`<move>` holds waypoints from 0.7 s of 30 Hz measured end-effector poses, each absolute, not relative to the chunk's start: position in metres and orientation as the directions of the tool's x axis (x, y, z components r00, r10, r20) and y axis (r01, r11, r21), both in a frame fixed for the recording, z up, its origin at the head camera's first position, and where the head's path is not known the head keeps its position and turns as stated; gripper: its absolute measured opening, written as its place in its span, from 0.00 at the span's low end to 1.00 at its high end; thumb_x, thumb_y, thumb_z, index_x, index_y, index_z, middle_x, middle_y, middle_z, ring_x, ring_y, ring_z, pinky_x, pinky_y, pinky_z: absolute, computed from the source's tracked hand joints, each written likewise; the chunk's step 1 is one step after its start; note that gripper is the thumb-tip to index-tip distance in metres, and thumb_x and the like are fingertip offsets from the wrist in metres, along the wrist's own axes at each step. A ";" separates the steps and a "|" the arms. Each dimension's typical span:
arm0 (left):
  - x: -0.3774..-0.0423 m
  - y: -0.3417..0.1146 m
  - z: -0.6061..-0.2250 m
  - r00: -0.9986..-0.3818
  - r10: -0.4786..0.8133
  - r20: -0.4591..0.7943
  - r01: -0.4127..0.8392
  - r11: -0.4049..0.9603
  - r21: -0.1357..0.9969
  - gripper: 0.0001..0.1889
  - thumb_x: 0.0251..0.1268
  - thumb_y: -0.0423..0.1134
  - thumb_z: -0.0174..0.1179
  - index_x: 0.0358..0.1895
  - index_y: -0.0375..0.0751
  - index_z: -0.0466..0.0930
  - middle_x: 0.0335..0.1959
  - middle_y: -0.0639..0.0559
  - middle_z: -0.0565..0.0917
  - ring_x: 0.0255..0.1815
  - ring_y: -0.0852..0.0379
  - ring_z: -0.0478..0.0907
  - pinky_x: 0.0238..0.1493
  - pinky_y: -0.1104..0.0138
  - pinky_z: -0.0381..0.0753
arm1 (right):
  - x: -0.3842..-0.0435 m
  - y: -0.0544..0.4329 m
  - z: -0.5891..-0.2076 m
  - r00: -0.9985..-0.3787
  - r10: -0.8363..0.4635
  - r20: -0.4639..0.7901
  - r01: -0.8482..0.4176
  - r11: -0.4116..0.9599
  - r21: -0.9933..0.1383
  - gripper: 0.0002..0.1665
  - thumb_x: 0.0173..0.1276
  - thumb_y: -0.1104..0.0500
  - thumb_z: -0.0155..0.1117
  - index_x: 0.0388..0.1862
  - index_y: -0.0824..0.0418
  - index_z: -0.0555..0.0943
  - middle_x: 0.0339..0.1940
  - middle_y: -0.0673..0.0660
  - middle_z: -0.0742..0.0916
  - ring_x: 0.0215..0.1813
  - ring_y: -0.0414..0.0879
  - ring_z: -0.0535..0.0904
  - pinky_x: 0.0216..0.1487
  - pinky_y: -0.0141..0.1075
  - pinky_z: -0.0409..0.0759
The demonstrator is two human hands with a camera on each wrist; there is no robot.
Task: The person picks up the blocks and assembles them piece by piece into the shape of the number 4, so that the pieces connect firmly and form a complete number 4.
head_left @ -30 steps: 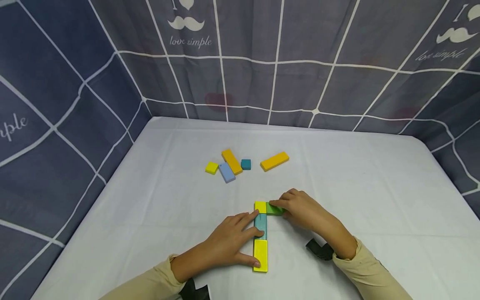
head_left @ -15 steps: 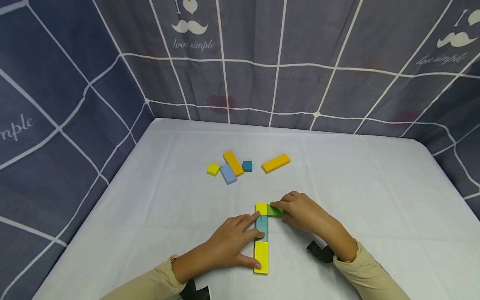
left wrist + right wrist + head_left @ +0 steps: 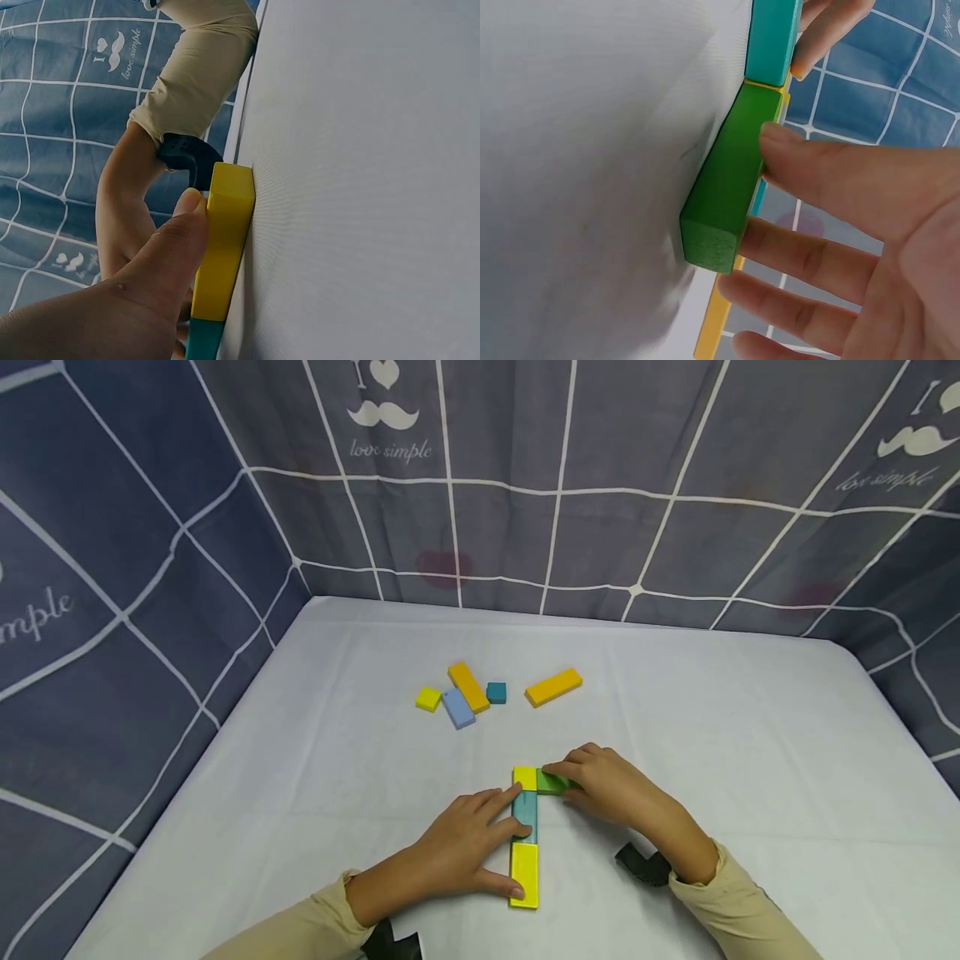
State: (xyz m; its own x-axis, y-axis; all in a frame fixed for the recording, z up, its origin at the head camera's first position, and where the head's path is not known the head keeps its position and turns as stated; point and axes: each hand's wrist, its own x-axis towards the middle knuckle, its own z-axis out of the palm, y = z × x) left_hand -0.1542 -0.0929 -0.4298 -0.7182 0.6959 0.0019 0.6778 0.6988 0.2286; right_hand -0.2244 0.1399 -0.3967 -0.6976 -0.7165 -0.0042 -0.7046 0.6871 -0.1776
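Observation:
A column of blocks lies flat on the white table in the head view: a small yellow block at the far end, a teal block, then a long yellow block nearest. My left hand rests on the column with spread fingers, its thumb on the long yellow block and its fingertips by the teal one. To the right, a green block sits beside the small yellow block. My right hand pinches this green block; in the right wrist view the thumb lies against its edge.
Farther back lie a yellow block, a light-blue block, an orange block, a dark teal block and another orange block. A black strap hangs by the right wrist. Grey checked curtains surround the table.
The head view has shifted slightly, so everything sits a little lower and farther right in it. Both hands keep their places on the blocks.

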 end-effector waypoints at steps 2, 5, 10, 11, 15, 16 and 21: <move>-0.154 -0.094 -0.430 -0.715 0.699 0.001 0.681 0.696 0.230 0.35 0.50 0.75 0.43 0.58 0.62 0.69 0.72 0.47 0.55 0.65 0.48 0.62 0.57 0.55 0.68 | -0.223 0.140 -0.397 -0.699 -0.715 -0.001 -0.703 0.688 -0.182 0.21 0.56 0.58 0.67 0.50 0.56 0.80 0.40 0.52 0.85 0.45 0.48 0.77 0.45 0.42 0.75; -0.154 -0.094 -0.429 -0.712 0.702 -0.001 0.683 0.693 0.231 0.35 0.50 0.75 0.43 0.59 0.61 0.68 0.72 0.47 0.55 0.65 0.48 0.62 0.57 0.55 0.68 | -0.222 0.139 -0.396 -0.702 -0.712 0.001 -0.699 0.689 -0.191 0.20 0.56 0.57 0.67 0.50 0.56 0.80 0.40 0.52 0.85 0.45 0.48 0.77 0.45 0.42 0.75; -0.153 -0.093 -0.429 -0.710 0.704 -0.011 0.682 0.692 0.235 0.35 0.50 0.75 0.43 0.59 0.62 0.68 0.72 0.48 0.55 0.66 0.48 0.61 0.59 0.55 0.67 | -0.224 0.139 -0.393 -0.708 -0.706 -0.021 -0.686 0.695 -0.216 0.20 0.58 0.55 0.66 0.50 0.57 0.80 0.42 0.53 0.85 0.48 0.50 0.77 0.47 0.44 0.75; -0.153 -0.093 -0.429 -0.709 0.705 -0.013 0.683 0.691 0.236 0.35 0.50 0.75 0.44 0.59 0.62 0.68 0.72 0.48 0.55 0.66 0.48 0.61 0.59 0.55 0.67 | -0.226 0.139 -0.391 -0.712 -0.702 -0.029 -0.679 0.698 -0.230 0.20 0.58 0.55 0.65 0.51 0.57 0.80 0.43 0.53 0.85 0.48 0.51 0.76 0.48 0.46 0.75; -0.152 -0.092 -0.428 -0.712 0.702 -0.014 0.681 0.696 0.228 0.35 0.49 0.75 0.45 0.59 0.62 0.68 0.71 0.47 0.55 0.66 0.48 0.61 0.58 0.55 0.67 | -0.242 0.142 -0.378 -0.748 -0.662 -0.050 -0.627 0.728 -0.276 0.22 0.61 0.55 0.63 0.54 0.59 0.78 0.49 0.58 0.83 0.53 0.55 0.75 0.53 0.50 0.73; -0.152 -0.092 -0.427 -0.715 0.699 -0.013 0.679 0.699 0.224 0.35 0.49 0.75 0.45 0.59 0.62 0.68 0.71 0.47 0.55 0.66 0.49 0.61 0.58 0.55 0.68 | -0.249 0.142 -0.373 -0.763 -0.644 -0.054 -0.608 0.744 -0.277 0.23 0.61 0.54 0.62 0.55 0.59 0.77 0.51 0.59 0.82 0.54 0.57 0.75 0.54 0.51 0.73; -0.150 -0.094 -0.427 -0.722 0.692 0.009 0.678 0.704 0.213 0.35 0.49 0.74 0.47 0.59 0.62 0.69 0.71 0.47 0.56 0.65 0.49 0.62 0.58 0.56 0.68 | -0.281 0.140 -0.354 -0.860 -0.506 -0.064 -0.490 0.855 -0.173 0.31 0.62 0.50 0.61 0.62 0.60 0.71 0.57 0.65 0.77 0.56 0.63 0.73 0.52 0.55 0.72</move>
State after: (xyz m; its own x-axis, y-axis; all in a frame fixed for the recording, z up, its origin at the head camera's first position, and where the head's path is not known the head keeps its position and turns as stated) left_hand -0.1500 -0.0935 -0.4274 -0.7215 0.6923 0.0091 0.6778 0.7036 0.2133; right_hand -0.2811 0.1401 -0.3544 -0.8604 -0.5056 -0.0639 -0.4895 0.8548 -0.1725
